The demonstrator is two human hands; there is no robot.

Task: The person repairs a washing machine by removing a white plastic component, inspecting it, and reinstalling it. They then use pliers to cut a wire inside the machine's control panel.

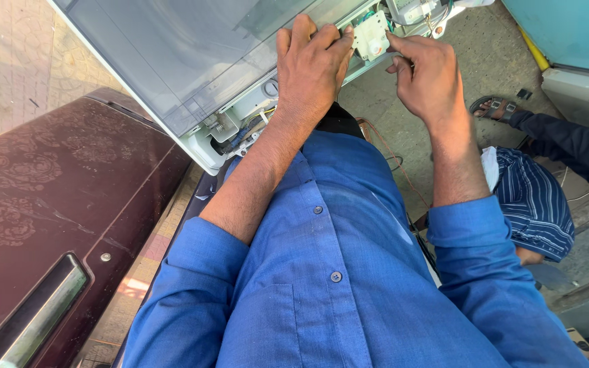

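Left hand point(311, 65) lay palm-down at upper centre of frame, fingers together and slightly curled over the edge of the panel point(172, 54); fingertips touched the left side of the white part point(371, 35). It pressed rather than gripped; nothing was enclosed in it.

Right hand point(425, 71) sat just right of the part, at upper centre-right. Thumb and forefinger were pinched narrow against the part's right edge, the other fingers curled in toward the palm. Whether the part was actually held between the fingertips could not be told.

The part, small, white and boxy with 1 round boss on its face, sat between the 2 hands at the top of the frame, against the panel's open underside. Wires point(250, 129) and white fittings showed along that underside, left of the left wrist.

The panel, pale grey with a translucent lid, ran diagonally across the upper left. A maroon cabinet point(49, 204) with a metal handle point(42, 317) filled the lower left. Blue shirt point(335, 272) filled the lower centre.

At right, another person sat low on the ground: striped garment point(536, 204), sandalled foot point(492, 107).
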